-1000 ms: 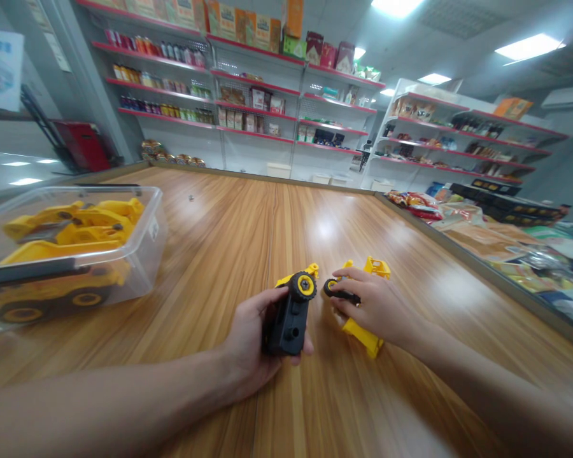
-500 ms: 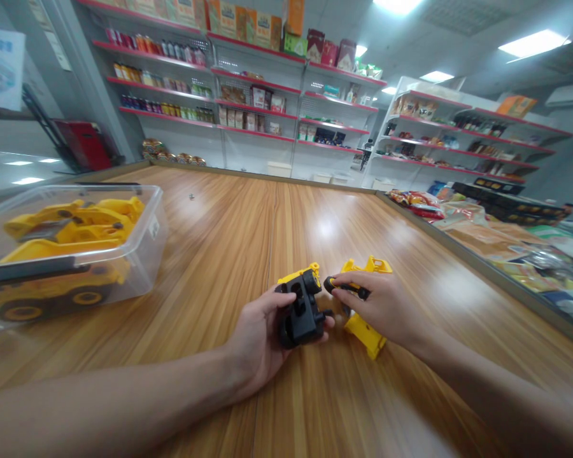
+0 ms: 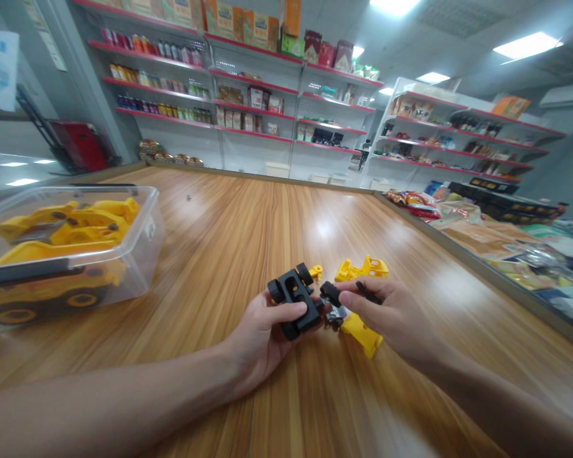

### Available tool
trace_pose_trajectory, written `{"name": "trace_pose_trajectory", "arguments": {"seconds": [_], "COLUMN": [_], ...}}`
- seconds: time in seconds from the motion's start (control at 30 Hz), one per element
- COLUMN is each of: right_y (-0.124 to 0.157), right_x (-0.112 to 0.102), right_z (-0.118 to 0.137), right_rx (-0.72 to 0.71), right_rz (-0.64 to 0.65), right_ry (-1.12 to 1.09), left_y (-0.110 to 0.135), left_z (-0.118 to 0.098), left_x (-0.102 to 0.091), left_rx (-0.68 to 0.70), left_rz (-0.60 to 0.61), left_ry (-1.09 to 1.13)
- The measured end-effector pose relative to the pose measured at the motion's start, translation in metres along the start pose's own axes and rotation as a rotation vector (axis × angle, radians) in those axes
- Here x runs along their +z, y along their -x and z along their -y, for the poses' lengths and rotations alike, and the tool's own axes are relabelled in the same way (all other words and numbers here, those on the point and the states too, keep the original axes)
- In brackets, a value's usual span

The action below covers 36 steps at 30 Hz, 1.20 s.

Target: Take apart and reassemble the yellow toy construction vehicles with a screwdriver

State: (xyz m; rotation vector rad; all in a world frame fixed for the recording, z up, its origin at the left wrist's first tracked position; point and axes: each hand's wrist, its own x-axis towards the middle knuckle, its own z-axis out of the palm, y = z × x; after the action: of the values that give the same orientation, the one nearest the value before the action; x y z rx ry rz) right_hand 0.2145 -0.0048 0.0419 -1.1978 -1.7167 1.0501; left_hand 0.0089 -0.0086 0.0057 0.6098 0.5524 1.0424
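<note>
Black plastic is gripped: a wheeled base (image 3: 302, 294) is held off the table (image 3: 210, 254) by the left hand (image 3: 262, 324), fingers curled beneath and thumb pressed on its holed face. Since a second ago the base has been rolled over, so that this broad face is shown instead of a narrow side. Just beside it, a black wheel piece (image 3: 330, 293) is pinched between the thumb and fingers of the right hand (image 3: 398, 312); its yellow hub is now turned from view. By these turns the two parts seem to be readied for work against each other; whether they touch cannot be told. Beyond the right hand's fingers a yellow frame (image 3: 347, 272) is seen; below its thumb, a grey part (image 3: 337, 313) is uncovered beside a yellow piece (image 3: 363, 335). Well to the left hand's left, yellow toys are kept in a clear bin (image 3: 146, 254).
</note>
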Motion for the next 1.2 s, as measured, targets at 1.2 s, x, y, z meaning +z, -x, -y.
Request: {"name": "trace_pose_trajectory", "arguments": {"seconds": [1.2], "right_y": [0.009], "right_x": [0.004], "right_z": [-0.012], "right_rx": [-0.447], "right_rz": [0.006], "right_ry": [0.273], "left_y": [0.003], "left_z": [-0.003], "left_x": [0.004], "left_rx": [-0.108], "left_rz": [0.026], "left_ry": [-0.006]}}
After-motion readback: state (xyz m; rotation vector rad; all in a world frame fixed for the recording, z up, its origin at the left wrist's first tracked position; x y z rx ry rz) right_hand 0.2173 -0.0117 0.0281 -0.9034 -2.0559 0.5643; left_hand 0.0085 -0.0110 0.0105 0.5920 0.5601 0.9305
